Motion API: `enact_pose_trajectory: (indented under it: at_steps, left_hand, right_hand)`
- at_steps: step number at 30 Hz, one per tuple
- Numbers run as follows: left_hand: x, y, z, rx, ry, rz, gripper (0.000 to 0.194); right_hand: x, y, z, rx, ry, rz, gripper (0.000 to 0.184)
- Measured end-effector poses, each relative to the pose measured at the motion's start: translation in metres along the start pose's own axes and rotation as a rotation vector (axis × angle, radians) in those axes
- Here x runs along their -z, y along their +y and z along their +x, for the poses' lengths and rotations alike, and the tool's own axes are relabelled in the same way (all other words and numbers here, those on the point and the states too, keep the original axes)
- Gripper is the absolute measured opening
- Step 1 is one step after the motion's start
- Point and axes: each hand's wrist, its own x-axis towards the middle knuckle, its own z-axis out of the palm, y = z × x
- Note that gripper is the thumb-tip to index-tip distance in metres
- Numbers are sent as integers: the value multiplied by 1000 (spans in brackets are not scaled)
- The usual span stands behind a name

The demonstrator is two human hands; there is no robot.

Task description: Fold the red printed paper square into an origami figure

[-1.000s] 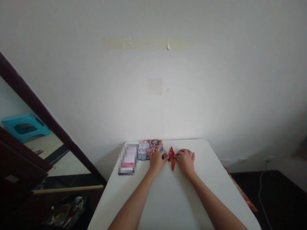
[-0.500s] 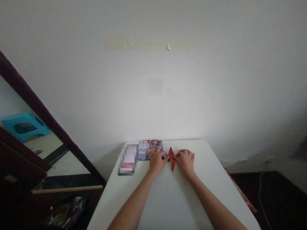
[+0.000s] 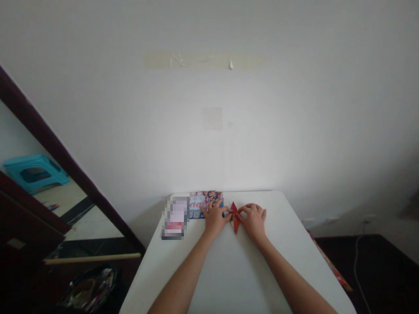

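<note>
A small red folded paper (image 3: pixel 235 224), pointed at both ends like a narrow diamond, lies on the white table (image 3: pixel 225 270). From its left side, my left hand (image 3: pixel 215 216) pinches the edge between thumb and index finger; its other fingers spread over a colourful printed leaflet (image 3: pixel 197 203). My right hand (image 3: pixel 253 219) grips the opposite edge of the paper with thumb and forefinger, the remaining fingers bent above the tabletop. Both fingertips partly cover the middle of the paper.
Left of the leaflet lies a phone-like object (image 3: pixel 176 218), blurred by pixels. A white wall (image 3: pixel 248 144) rises right behind the table. On the left stand a dark-framed mirror (image 3: pixel 78 174) reflecting a blue stool (image 3: pixel 36 172), and a dark bag (image 3: pixel 91 288) on the floor.
Both hands keep almost the same place on the red paper. My fingertips shift only slightly, and the whole view drifts a little.
</note>
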Motion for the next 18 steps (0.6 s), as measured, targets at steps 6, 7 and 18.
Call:
enact_pose_trajectory:
  at_steps: [6,7,18]
  left_hand:
    - [-2,0,0,-4,5,26,11]
    - [-1,0,0,-1,1,27,12]
    - [2,2,1,-26,-10,74,13]
  right_hand:
    - [0,-1,1,-10,3,7,25]
    - [0,-1,1,-14,2,6,25]
    - [3,-5,2,-45,-17,0,18]
